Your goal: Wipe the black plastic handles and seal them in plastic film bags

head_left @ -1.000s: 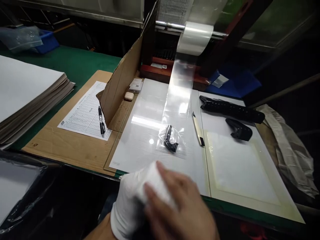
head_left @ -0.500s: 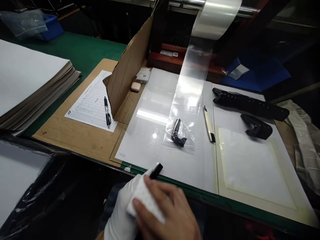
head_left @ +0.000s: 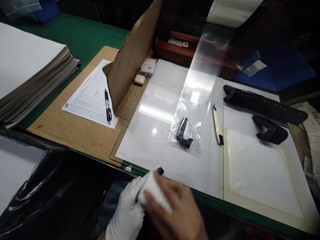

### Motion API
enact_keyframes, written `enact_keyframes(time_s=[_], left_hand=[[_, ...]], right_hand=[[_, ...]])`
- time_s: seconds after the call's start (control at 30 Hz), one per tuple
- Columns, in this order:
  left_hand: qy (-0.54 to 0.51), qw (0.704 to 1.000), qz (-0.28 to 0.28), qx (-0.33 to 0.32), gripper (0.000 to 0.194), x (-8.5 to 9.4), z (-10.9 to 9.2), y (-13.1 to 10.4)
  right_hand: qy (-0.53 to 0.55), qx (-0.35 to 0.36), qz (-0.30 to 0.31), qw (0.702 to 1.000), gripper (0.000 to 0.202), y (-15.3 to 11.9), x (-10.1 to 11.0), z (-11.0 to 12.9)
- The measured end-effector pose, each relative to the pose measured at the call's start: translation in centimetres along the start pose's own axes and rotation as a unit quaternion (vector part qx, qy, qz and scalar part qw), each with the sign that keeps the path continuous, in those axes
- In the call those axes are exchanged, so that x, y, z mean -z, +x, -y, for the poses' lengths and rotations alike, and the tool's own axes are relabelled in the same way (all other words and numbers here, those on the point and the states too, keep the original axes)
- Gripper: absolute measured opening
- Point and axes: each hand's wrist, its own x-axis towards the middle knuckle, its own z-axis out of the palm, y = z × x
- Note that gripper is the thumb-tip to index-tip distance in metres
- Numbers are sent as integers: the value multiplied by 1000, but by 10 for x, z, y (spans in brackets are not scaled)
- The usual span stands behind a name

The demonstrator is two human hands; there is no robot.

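My left hand (head_left: 127, 208), in a white glove, is closed round a black part (head_left: 160, 171) whose end sticks out beyond the fingers at the table's front edge. My bare right hand (head_left: 177, 206), partly blurred, presses a white cloth (head_left: 155, 193) against that part. Beyond the hands, a curved black piece (head_left: 183, 133) lies inside a clear bag at the end of a plastic film strip (head_left: 200, 76). A cutter knife (head_left: 217, 126) rests to the right of the bag.
Two black parts, one long (head_left: 265, 104) and one short (head_left: 271, 130), lie at the right. An upright cardboard sheet (head_left: 135, 56) stands by a form (head_left: 87, 96) with a pen (head_left: 107, 106). A thick paper stack (head_left: 30, 63) is at the left.
The view has shifted, with the table's things now lower or farther right. My right hand and the cloth have moved up along the black part, and less of its end shows.
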Motion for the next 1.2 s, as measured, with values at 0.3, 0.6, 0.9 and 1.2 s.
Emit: enact_keyframes(time_s=[0.3, 0.6, 0.9, 1.2], left_hand=[[128, 981, 17, -143, 39, 2, 4, 2], [130, 980, 22, -151, 40, 3, 3, 2], [121, 986, 24, -109, 37, 4, 0, 2], [-16, 993, -50, 103, 73, -11, -29, 4]], right_hand=[[16, -44, -31, 998, 38, 6, -1, 4], [23, -44, -24, 998, 33, 13, 6, 5], [43, -62, 3, 997, 40, 8, 6, 1], [70, -107, -38, 991, 44, 8, -9, 7]])
